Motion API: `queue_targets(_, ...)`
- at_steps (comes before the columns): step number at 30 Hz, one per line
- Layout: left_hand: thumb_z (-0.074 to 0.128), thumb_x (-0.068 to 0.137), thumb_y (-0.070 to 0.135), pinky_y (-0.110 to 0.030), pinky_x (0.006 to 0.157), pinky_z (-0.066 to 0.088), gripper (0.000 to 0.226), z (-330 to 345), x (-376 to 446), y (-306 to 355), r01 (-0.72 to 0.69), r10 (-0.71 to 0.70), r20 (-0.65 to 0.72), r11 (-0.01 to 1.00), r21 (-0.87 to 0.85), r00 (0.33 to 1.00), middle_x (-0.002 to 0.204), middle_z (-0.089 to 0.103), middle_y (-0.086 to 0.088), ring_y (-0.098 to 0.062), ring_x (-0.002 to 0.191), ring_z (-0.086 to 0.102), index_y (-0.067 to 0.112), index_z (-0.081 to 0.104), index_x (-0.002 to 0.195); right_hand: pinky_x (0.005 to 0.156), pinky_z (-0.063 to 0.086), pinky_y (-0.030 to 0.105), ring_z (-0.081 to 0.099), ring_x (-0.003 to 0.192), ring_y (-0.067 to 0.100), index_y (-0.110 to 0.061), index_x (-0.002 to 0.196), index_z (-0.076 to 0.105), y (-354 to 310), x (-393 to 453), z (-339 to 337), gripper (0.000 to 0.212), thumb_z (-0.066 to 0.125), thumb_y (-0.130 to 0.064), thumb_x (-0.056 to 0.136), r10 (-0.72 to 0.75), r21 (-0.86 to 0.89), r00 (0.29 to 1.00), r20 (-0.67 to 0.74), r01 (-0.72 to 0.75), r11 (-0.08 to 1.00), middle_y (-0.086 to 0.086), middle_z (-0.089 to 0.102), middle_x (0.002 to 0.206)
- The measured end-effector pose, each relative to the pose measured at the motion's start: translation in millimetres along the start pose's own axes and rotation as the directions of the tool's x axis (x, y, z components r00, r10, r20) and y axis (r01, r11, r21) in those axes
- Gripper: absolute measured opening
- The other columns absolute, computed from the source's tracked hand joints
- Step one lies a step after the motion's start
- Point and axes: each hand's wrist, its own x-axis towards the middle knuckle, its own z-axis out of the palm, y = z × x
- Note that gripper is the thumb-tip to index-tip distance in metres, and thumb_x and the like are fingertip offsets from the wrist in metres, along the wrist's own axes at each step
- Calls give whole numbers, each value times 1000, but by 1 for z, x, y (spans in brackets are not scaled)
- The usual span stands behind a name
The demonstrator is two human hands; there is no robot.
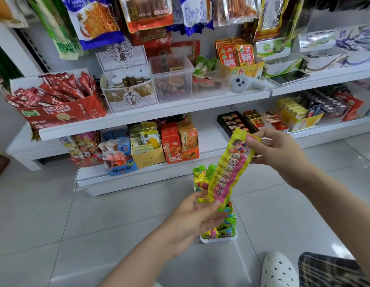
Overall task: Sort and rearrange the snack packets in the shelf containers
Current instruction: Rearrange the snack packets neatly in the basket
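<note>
Packet (pixel 229 166), long and yellow-pink, is pinched at its 1 o'clock end by the right hand (pixel 277 154) and at its 7 o'clock end by the left hand (pixel 192 220), above the floor container (pixel 218 239), and should be lowered flat alongside its matching packets.
</note>
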Motion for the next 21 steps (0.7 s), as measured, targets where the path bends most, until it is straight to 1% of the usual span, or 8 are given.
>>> queue_targets(2,65,87,5,-31,77,60,41,6,5,-2,12,-11,3,990,-143,1000,113,67,-20,-26,87,70,4,53,127,66,61,29,72,73,19,-7,85,56,-2,2,-9,15,60,-18,94,58,47,998,14,-58,997,15,74,81)
queue_targets(4,62,88,4,-31,77,60,34,11,8,-2,8,0,42,982,-188,999,103,69,-15,-25,87,69,1,57,122,66,61,27,72,72,17,-6,87,56,0,6,-15,15,61,-19,94,121,74,992,24,-122,990,13,74,81)
queue_targets(5,62,88,4,-32,79,60,34,13,10,-2,-2,13,52,978,-209,999,104,69,-15,-26,91,69,-1,58,121,66,61,27,71,70,16,-6,87,57,3,7,-16,15,61,-19,94,146,77,989,26,-148,986,12,74,80)
queue_targets(7,62,88,3,-32,80,60,32,17,11,-2,-39,41,3,966,-255,999,108,71,-15,-29,97,70,-2,58,119,64,60,25,71,71,16,-7,87,58,8,11,-18,14,61,-19,94,184,72,983,25,-185,980,13,73,82)
queue_targets(11,66,79,3,-35,78,60,32,19,12,3,-120,81,-127,932,-341,989,107,72,-18,-28,91,72,-2,59,109,63,59,25,73,75,19,-4,92,56,14,16,-19,15,62,-18,93,218,78,976,7,-218,973,18,74,87)
queue_targets(14,66,81,-2,-38,78,60,20,20,11,6,-171,105,-206,927,-334,973,104,72,-22,-32,94,72,-1,53,97,61,59,24,73,72,17,-3,91,55,14,16,-19,16,62,-17,93,222,86,975,4,-221,971,18,73,85)
queue_targets(17,63,86,-6,-37,73,62,21,19,11,6,-263,180,-301,928,-263,936,94,74,-20,-29,89,73,4,45,91,62,60,25,73,71,18,-3,91,55,16,14,-18,16,62,-17,93,225,80,974,-10,-224,971,20,73,86)
queue_targets(21,60,89,-6,-35,72,62,23,12,11,5,-366,304,-304,914,-173,903,84,74,-15,-26,88,73,6,41,91,66,61,28,71,74,23,-9,87,58,17,10,-17,12,64,-19,92,250,92,968,-2,-249,964,22,73,94)
